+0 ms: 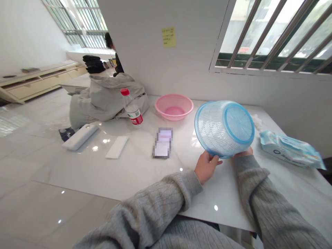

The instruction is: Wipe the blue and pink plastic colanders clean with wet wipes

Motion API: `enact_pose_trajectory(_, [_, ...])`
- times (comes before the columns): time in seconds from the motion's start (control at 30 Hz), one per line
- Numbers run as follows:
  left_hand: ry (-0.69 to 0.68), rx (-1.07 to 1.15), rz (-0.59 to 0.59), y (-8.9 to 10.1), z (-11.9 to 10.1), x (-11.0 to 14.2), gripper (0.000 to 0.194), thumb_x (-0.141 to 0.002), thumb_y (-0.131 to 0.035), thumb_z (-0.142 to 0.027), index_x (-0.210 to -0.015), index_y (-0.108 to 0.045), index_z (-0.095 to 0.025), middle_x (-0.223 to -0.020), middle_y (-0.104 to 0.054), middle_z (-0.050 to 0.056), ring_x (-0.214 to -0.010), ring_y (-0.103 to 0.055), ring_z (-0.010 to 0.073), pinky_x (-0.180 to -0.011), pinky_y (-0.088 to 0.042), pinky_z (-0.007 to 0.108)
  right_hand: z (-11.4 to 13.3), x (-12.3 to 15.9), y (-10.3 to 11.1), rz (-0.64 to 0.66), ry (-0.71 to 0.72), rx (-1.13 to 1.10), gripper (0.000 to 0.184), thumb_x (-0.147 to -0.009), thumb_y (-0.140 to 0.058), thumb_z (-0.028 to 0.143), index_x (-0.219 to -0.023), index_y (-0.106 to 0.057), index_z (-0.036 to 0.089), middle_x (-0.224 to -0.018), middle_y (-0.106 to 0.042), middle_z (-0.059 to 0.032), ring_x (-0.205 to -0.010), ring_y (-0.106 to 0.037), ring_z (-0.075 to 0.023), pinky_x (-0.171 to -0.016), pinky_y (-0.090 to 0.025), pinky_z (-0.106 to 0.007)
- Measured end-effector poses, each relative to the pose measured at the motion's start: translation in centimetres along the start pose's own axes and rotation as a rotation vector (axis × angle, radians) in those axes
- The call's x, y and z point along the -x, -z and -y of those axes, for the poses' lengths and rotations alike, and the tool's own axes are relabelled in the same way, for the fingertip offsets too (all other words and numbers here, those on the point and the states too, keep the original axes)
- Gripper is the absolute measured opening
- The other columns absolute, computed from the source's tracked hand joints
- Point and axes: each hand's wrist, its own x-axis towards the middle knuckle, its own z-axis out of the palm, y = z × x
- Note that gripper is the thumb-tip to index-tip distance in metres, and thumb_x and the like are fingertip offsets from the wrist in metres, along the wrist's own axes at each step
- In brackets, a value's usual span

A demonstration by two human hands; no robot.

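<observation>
A blue plastic basket with fine slotted walls is tilted above the right part of the white table, its round base turned up and to the right. My left hand pinches the basket's near rim between thumb and fingers. Behind the basket's lower right side is my right hand; only a small part of it shows, and its fingers are hidden. A similar pink basket stands upright at the back, apart from both hands. Left of my left hand lies a phone with a lit, blurred screen.
Wet wipes lie at the right, near a crumpled white tissue. Toward the left are a red-capped bottle, a white flat piece, a white oblong case and grey cloth. Another person is partly visible behind the wall.
</observation>
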Motion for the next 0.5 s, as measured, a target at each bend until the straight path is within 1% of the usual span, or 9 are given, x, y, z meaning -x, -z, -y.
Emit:
enact_pose_trajectory(0.1, [0.078,0.030,0.032,0.0,0.6,-0.3,0.035,-0.084,-0.076,-0.034,-0.114,-0.069,-0.016,-0.123,-0.073,0.012,-0.117,-0.067,0.0290,-0.104,-0.055,0.056,0.0,1.4,-0.8,-0.008,-0.043,-0.011,0.013,-0.081,-0.063,0.026,-0.085,-0.064,0.014,-0.073,-0.064,-0.0013,-0.071,-0.059,-0.0145,-0.069,-0.059,-0.027])
enact_pose_trajectory(0.17, [0.085,0.014,0.050,0.1,0.7,-0.4,0.036,-0.083,-0.075,-0.030,-0.117,-0.071,-0.017,-0.126,-0.073,0.011,-0.119,-0.067,0.0305,-0.106,-0.053,0.057,0.1,2.2,-1.2,0.004,-0.069,-0.015,0.014,-0.085,-0.058,0.025,-0.089,-0.066,0.013,-0.075,-0.065,-0.0025,-0.071,-0.060,-0.0148,-0.071,-0.059,-0.027])
enact_pose_trajectory(0.23, [0.051,-0.056,0.048,0.2,0.7,-0.4,0.038,-0.081,-0.074,-0.025,-0.118,-0.073,-0.018,-0.127,-0.074,0.009,-0.121,-0.067,0.0314,-0.109,-0.051,0.057,0.2,2.7,-1.4,0.022,-0.084,-0.014,0.016,-0.087,-0.056,0.024,-0.091,-0.067,0.013,-0.075,-0.065,-0.0026,-0.070,-0.059,-0.0145,-0.070,-0.059,-0.027])
enact_pose_trajectory(0.33, [-0.039,-0.200,0.032,0.3,0.4,-0.4,0.039,-0.079,-0.074,-0.022,-0.118,-0.075,-0.019,-0.123,-0.076,0.008,-0.120,-0.067,0.0320,-0.113,-0.047,0.057,0.3,2.9,-1.6,0.050,-0.081,-0.011,0.017,-0.087,-0.060,0.027,-0.093,-0.068,0.013,-0.077,-0.066,-0.0018,-0.070,-0.059,-0.0135,-0.071,-0.058,-0.026])
enact_pose_trajectory(0.4, [-0.072,-0.251,0.063,0.4,0.0,-0.3,0.034,-0.082,-0.073,-0.025,-0.115,-0.076,-0.019,-0.121,-0.076,0.009,-0.117,-0.068,0.0320,-0.110,-0.050,0.056,0.4,2.7,-1.6,0.075,-0.074,-0.014,0.018,-0.085,-0.063,0.031,-0.092,-0.067,0.015,-0.079,-0.066,-0.0011,-0.070,-0.059,-0.0133,-0.075,-0.059,-0.027])
enact_pose_trajectory(0.5, [-0.048,-0.212,0.143,0.5,-0.5,-0.1,0.033,-0.087,-0.071,-0.035,-0.115,-0.073,-0.018,-0.119,-0.075,0.011,-0.109,-0.070,0.0302,-0.099,-0.057,0.054,0.5,2.2,-1.5,0.127,-0.060,-0.030,0.016,-0.084,-0.063,0.031,-0.085,-0.066,0.015,-0.077,-0.065,-0.0016,-0.072,-0.060,-0.0145,-0.079,-0.059,-0.030])
